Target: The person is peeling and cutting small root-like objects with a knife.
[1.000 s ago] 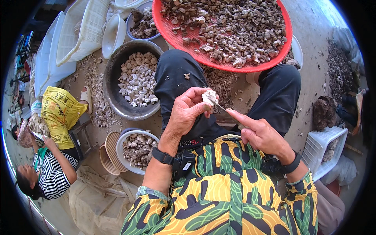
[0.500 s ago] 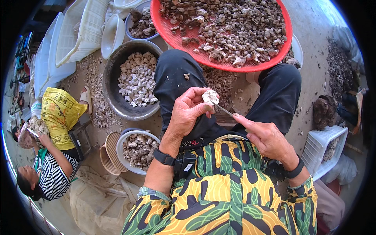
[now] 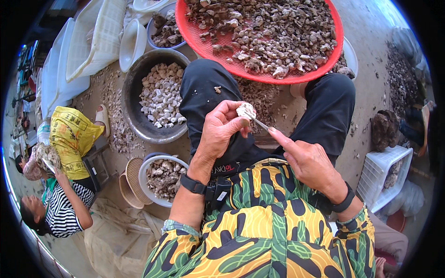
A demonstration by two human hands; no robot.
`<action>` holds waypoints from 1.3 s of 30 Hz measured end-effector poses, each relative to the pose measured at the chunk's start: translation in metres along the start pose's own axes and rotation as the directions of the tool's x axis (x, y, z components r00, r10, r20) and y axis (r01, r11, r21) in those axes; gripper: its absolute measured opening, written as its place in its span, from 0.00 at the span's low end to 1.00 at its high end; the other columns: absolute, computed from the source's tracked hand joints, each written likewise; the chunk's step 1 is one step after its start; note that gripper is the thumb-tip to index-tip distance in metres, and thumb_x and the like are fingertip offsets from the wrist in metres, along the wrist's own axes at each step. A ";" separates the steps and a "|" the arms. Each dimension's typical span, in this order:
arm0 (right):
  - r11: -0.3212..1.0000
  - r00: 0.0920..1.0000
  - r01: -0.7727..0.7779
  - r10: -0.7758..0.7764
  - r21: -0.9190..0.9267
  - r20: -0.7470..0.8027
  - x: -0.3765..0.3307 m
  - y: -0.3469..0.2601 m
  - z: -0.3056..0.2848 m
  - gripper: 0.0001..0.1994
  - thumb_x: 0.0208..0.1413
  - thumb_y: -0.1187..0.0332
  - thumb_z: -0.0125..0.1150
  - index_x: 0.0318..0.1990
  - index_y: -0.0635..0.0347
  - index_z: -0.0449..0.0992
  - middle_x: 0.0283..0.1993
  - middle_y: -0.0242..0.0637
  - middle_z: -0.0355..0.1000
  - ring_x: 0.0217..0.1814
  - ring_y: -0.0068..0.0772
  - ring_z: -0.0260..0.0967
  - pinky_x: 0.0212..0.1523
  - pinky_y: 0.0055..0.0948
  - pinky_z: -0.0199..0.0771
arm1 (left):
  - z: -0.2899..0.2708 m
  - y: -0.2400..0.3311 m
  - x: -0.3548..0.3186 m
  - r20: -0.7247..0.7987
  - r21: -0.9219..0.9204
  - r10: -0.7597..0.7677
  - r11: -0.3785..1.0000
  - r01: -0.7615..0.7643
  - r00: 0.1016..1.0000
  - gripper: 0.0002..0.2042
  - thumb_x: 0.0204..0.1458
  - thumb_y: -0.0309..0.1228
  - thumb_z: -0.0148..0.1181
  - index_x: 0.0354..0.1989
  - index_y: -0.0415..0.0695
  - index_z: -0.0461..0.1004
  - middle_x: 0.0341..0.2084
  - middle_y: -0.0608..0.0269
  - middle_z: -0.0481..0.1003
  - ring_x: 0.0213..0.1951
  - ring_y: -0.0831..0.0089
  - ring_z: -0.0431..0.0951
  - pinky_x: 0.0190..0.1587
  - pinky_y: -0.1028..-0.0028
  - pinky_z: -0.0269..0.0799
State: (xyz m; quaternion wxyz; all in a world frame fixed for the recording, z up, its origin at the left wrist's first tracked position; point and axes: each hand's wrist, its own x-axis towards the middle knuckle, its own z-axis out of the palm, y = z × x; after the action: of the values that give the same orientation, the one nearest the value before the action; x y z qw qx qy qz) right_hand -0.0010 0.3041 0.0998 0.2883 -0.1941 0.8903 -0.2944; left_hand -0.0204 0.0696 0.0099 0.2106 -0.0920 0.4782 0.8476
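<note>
Between the bent fingers and thumb of my left hand point(image 3: 221, 129) sits a small whitish, knobbly lump point(image 3: 246, 110), its exact kind unclear. My right hand point(image 3: 310, 163) grips a thin knife point(image 3: 261, 124), the forefinger stretched along it and the handle mostly hidden in the palm. Its narrow blade meets the lump's lower right side. Both hands are above my lap, between the knees. A brown scrap point(image 3: 218, 89) lies on my left trouser leg.
Past my knees, a red perforated tray point(image 3: 198, 41) holds many brown lumps. A dark basin point(image 3: 128, 99) of paler lumps and a white bowl point(image 3: 160, 201) of rough ones stand left. A co-worker point(image 3: 69, 204) sits far left. A white crate point(image 3: 371, 178) is at right.
The lump has turned a little in my left fingers. My right hand and the knife have shifted slightly left and down. The co-worker's hand at left has moved.
</note>
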 end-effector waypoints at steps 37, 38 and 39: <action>0.991 0.984 0.134 -0.129 0.030 -0.119 0.002 0.019 0.003 0.33 0.49 0.74 0.59 0.65 0.42 0.63 0.21 0.37 0.65 0.23 0.40 0.68 0.24 0.37 0.68 | -0.004 0.003 -0.005 0.098 -0.211 -0.017 0.977 0.037 0.995 0.18 0.56 0.31 0.59 0.50 0.34 0.66 0.36 0.46 0.76 0.25 0.70 0.74 0.25 0.75 0.70; 0.990 0.984 0.139 -0.137 0.010 -0.116 0.002 0.019 0.003 0.33 0.49 0.74 0.59 0.65 0.41 0.63 0.21 0.37 0.65 0.23 0.40 0.67 0.24 0.37 0.67 | -0.004 0.003 -0.005 0.103 -0.217 -0.019 0.975 0.041 0.994 0.18 0.56 0.31 0.59 0.50 0.34 0.67 0.36 0.46 0.76 0.25 0.70 0.74 0.25 0.75 0.70; 0.990 0.984 0.140 -0.138 0.009 -0.116 0.002 0.019 0.003 0.33 0.49 0.74 0.59 0.65 0.41 0.63 0.21 0.37 0.65 0.23 0.40 0.67 0.24 0.37 0.67 | -0.004 0.003 -0.005 0.108 -0.223 -0.020 0.974 0.044 0.994 0.18 0.56 0.31 0.59 0.50 0.34 0.67 0.36 0.45 0.76 0.25 0.69 0.74 0.25 0.75 0.70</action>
State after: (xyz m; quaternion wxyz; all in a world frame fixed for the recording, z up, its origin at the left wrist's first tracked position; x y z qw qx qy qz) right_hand -0.0043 0.3161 0.0850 0.2171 -0.2359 0.8871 -0.3319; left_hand -0.0175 0.0637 0.0120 0.2374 -0.0783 0.3658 0.8965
